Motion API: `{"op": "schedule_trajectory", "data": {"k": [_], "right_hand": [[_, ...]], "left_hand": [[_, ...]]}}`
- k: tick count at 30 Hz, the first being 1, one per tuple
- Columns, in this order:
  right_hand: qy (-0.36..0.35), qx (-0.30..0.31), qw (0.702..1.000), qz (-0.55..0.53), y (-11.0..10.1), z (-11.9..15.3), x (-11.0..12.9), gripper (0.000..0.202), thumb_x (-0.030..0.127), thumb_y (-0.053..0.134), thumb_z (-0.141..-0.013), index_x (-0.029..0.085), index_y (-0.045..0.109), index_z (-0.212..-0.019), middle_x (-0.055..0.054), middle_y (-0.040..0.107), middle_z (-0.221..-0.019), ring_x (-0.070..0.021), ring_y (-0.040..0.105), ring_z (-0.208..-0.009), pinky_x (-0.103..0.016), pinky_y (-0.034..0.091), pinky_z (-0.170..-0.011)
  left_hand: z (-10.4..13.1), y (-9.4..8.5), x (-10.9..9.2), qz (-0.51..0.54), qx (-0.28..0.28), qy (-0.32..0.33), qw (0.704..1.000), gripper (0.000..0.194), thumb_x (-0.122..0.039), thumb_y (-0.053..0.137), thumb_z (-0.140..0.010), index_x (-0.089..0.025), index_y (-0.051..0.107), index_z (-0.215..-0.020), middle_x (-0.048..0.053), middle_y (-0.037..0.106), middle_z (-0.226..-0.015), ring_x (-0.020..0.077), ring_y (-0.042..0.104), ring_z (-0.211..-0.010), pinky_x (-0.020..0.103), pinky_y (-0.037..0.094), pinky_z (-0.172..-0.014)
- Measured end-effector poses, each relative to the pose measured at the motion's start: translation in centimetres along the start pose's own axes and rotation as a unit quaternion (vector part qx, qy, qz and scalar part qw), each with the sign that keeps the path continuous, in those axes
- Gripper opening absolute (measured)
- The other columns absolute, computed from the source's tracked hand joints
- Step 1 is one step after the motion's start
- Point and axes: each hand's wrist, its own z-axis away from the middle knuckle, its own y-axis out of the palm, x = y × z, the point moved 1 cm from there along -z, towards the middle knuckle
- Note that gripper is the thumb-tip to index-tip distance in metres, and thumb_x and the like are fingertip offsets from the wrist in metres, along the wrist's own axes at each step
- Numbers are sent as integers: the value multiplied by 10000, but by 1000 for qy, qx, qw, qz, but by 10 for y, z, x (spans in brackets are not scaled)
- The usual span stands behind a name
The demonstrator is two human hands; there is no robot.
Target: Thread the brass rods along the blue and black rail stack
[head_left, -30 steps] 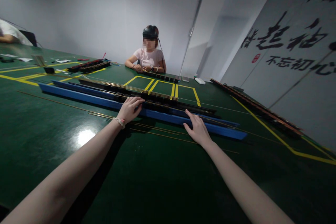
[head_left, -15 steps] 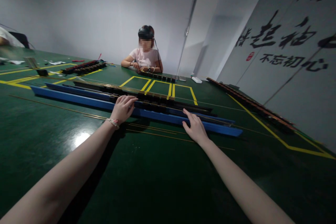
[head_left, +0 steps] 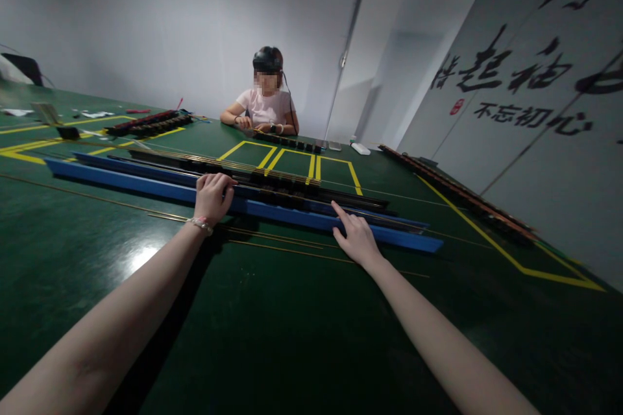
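A long blue channel point(head_left: 160, 190) lies across the green table, with dark strips and thin brass-coloured rods point(head_left: 228, 165) along it. My left hand point(head_left: 213, 196) rests over the channel left of its middle, its fingers bent together; what they grip, if anything, is too small to name. Farther right, my right hand point(head_left: 356, 233) is at the channel's near edge with its index finger stretched out and the thumb apart, holding nothing. Dark blocks point(head_left: 280, 197) sit on the strips between my hands. Several loose thin rods point(head_left: 272, 235) lie on the near side of the channel.
Across the green table point(head_left: 292, 324) sits a person point(head_left: 265, 104) in a headset, hands at a row of dark blocks point(head_left: 287, 141). Dark strips point(head_left: 150, 123) lie at the back left, a long dark-and-copper assembly point(head_left: 462, 194) on the right. Yellow tape point(head_left: 355, 178) marks the table.
My left hand has shifted left along the channel and its fingers have drawn together. My right hand's index finger now stands out from the others, which are more curled. The view has turned slightly.
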Motion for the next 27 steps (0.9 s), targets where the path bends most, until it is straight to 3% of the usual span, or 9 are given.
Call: {"op": "schedule_trajectory", "data": {"k": [4, 9, 14, 21, 24, 27], "right_hand": [[2, 8, 1000, 10, 0, -1, 0, 643, 252, 427, -887, 196, 231, -1497, -77, 661, -969, -227, 567, -877, -365, 431, -829], [2, 9, 1000, -6, 1, 0, 0, 647, 258, 430, -890, 202, 218, -1499, -71, 652, -969, -220, 562, -863, -369, 432, -828], [-5, 2, 1000, -10, 1, 1, -1, 656, 258, 423, -890, 227, 193, -1504, -69, 645, -965, -226, 563, -857, -375, 436, -811], [-7, 4, 1000, 5, 0, 0, 1, 658, 248, 419, -887, 210, 194, -1504, -69, 648, -943, -222, 561, -845, -365, 433, -799], [-7, 5, 1000, 3, -1, 0, 2, 655, 249, 415, -890, 209, 193, -1505, -67, 651, -948, -218, 562, -843, -360, 431, -796], [-4, 7, 1000, -1, -1, 0, 2, 651, 255, 415, -893, 212, 195, -1504, -65, 649, -955, -216, 562, -848, -358, 430, -803]], "left_hand": [[1, 1, -8, 14, 15, 44, 999, 230, -249, 416, -882, -211, 586, -1031, 72, 629, -1057, 244, 523, -1051, 422, 338, -956], [3, 7, -32, 51, 91, 148, 983, 354, -254, 384, -912, -206, 513, -1237, 71, 587, -1210, 213, 510, -1130, 368, 373, -967], [0, 8, -37, 50, 84, 108, 989, 285, -256, 377, -916, -215, 577, -1116, 57, 628, -1102, 209, 550, -1046, 374, 375, -936], [-2, 2, -6, -1, 11, 11, 1000, 222, -275, 377, -917, -213, 589, -898, 49, 641, -890, 222, 563, -908, 400, 356, -896], [0, 1, -5, 5, 4, 23, 1000, 216, -272, 383, -916, -206, 587, -931, 58, 645, -958, 228, 563, -962, 399, 370, -900], [2, 3, -17, 32, 39, 82, 995, 260, -253, 387, -912, -205, 569, -1091, 68, 620, -1136, 224, 544, -1067, 392, 380, -939]]}}
